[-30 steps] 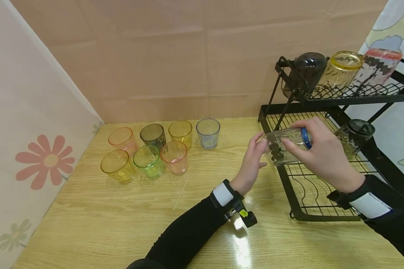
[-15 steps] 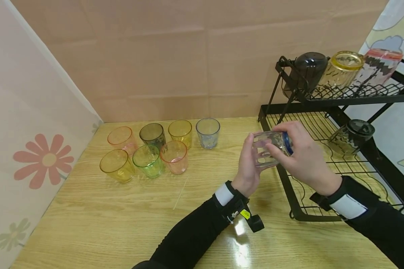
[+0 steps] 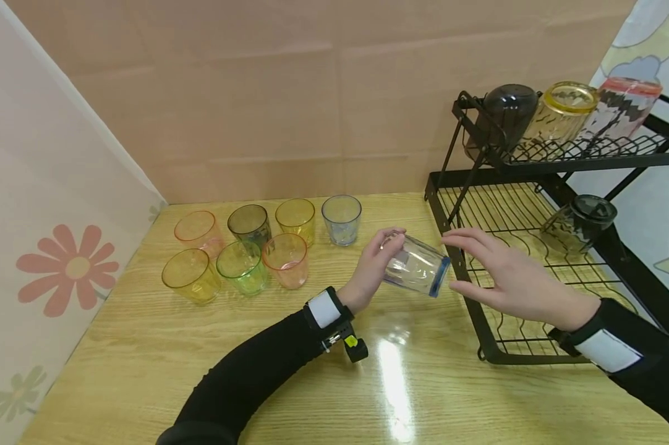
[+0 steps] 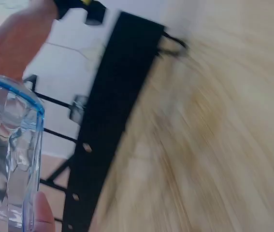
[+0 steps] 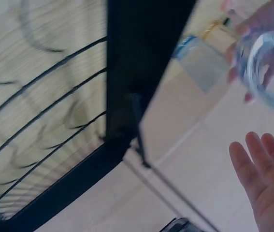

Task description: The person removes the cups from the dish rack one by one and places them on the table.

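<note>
My left hand grips a clear drinking glass, fingers and thumb around one end. The glass is tilted above the table, its blue-edged end pointing right toward my right hand. That hand is open, fingers straight and thumb apart, just right of the glass with a gap between. In the left wrist view the ridged wall of the glass shows with a fingertip behind it. The right wrist view shows the round blue end of the glass above my spread fingers.
A black two-tier wire rack stands at the right, with a dark glass, an amber glass and a pink glass on top. A grey glass sits below. Several coloured glasses, including a green one, stand upright at left.
The glass has moved left, away from the rack, passing from my right hand into my left. My right hand has let go and drawn back to the right.
</note>
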